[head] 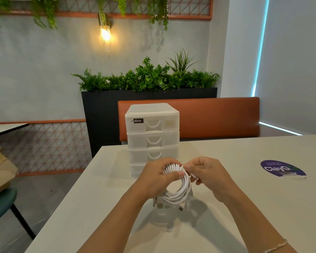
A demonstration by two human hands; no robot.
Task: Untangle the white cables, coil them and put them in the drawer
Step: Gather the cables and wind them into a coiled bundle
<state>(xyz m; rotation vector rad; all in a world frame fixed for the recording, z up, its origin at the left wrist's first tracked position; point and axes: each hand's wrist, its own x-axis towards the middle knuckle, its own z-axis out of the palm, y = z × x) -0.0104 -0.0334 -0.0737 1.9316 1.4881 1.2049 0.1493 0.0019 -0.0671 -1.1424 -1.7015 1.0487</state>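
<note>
glossy white cables (pixel 179 194) (matt table (pixel 244 207))

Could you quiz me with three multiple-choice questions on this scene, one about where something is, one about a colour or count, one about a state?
1. Where does the drawer unit stand?
A. on the table, behind the hands
B. on the orange bench
C. on the floor

2. What colour is the round sticker on the table?
A. red
B. purple
C. yellow

3. How are the drawers that show?
A. all pulled out
B. one taken out
C. all pushed in

Answers:
1 A, its base sits on the tabletop beyond the left hand and the right hand.
2 B, it is purple with pale lettering.
3 C, every front that shows lies flush while both hands hold the coiled white cables.
</note>
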